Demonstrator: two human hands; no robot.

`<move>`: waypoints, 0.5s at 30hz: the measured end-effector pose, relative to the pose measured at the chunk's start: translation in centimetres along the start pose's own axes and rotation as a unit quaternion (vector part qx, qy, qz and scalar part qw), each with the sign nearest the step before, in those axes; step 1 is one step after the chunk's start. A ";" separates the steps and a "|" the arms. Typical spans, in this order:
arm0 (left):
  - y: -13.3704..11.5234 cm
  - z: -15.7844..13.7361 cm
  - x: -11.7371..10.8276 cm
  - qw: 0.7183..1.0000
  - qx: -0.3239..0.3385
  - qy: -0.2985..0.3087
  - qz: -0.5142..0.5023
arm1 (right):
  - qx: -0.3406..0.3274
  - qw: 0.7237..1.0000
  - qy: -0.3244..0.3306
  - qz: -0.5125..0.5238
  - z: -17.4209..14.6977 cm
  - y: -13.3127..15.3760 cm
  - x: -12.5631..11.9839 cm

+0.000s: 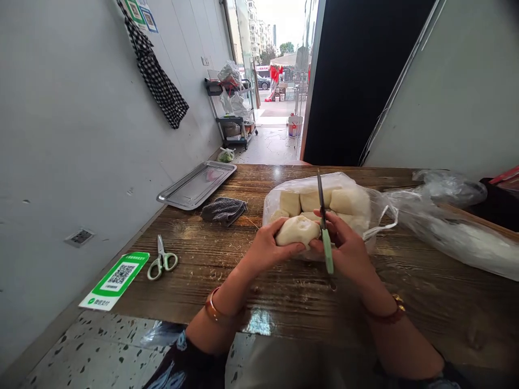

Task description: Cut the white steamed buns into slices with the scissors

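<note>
I see two hands [270, 246] [347, 247], one knife [327, 253], at least six dough lumps [297, 232] — and one tray [198, 186], one cloth [224, 210], one card [115, 281], one pair of scissors [163, 256].

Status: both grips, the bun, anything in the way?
Left grip around pale bun. Right grip on green-handled knife, blade up. Bagged buns just beyond; scissors off left.

I could slip along the tabletop [194, 289] between the scissors [162, 261] and the left fingers [292, 249]. Straight ahead, the bagged dough [351, 200] blocks me, and the knife [327, 253] juts forward from the right fingers [339, 224]; the gray cloth [224, 209] and metal tray [198, 185] obstruct far left, the long plastic bag [474, 243] right.
</note>
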State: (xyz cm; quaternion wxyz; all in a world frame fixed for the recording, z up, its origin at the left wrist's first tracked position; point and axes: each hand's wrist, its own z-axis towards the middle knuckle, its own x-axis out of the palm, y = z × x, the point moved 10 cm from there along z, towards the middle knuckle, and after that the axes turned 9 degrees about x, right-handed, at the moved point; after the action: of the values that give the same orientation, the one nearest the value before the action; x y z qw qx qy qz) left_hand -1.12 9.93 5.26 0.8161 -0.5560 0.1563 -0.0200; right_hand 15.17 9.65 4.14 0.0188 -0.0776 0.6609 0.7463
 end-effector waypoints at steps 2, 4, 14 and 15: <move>0.6 0.0 0.0 0.998 -0.017 -0.012 -0.061 | -0.007 0.999 -0.021 -0.032 -0.2 0.4 -0.7; 1.2 -0.1 0.3 0.987 -0.038 -0.022 -0.154 | -0.013 0.998 -0.030 -0.056 -0.8 1.3 -1.5; 2.2 0.1 0.3 0.946 -0.041 -0.066 -0.315 | -0.043 0.948 0.046 -0.313 -4.6 3.5 -5.5; 2.1 0.1 0.4 0.946 -0.038 -0.066 -0.316 | -0.039 0.944 0.057 -0.324 -4.8 3.4 -5.6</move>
State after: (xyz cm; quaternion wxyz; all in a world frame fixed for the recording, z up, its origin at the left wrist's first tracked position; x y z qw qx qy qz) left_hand -1.06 10.75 3.30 0.7546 -0.6074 -0.0815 -0.2345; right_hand 20.71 4.91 7.72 0.2190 -0.3303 0.5707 0.7192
